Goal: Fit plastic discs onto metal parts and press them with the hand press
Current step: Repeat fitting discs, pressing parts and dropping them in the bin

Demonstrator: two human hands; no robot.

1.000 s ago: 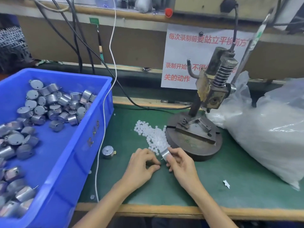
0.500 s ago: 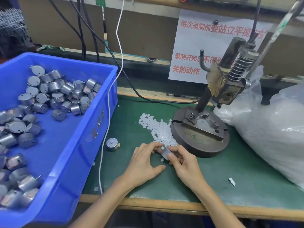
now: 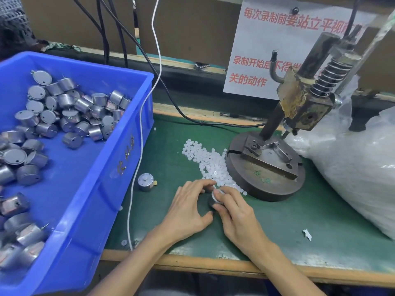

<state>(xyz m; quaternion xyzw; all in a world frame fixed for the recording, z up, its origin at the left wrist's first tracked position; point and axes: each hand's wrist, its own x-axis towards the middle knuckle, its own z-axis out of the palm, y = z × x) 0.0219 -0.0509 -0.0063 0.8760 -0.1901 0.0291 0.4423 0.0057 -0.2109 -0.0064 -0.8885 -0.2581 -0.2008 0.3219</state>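
The right grip (image 3: 237, 212) pinches a metal part (image 3: 217, 197) just above the bench (image 3: 277, 231). The left grip (image 3: 188, 208), at its 9 o'clock, curls beside it; whether it pinches anything I cannot tell. Plastic discs (image 3: 207, 161) lie at the part's 12 o'clock, the hand press (image 3: 265, 180) at 2 o'clock.

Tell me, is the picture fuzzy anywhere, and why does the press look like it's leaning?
Head view: the left hand, the right hand and the metal part it holds look slightly smeared; the hand press leans, probably the wide lens bending things near the edge; the plastic bag is washed-out bright; shadows are soft.
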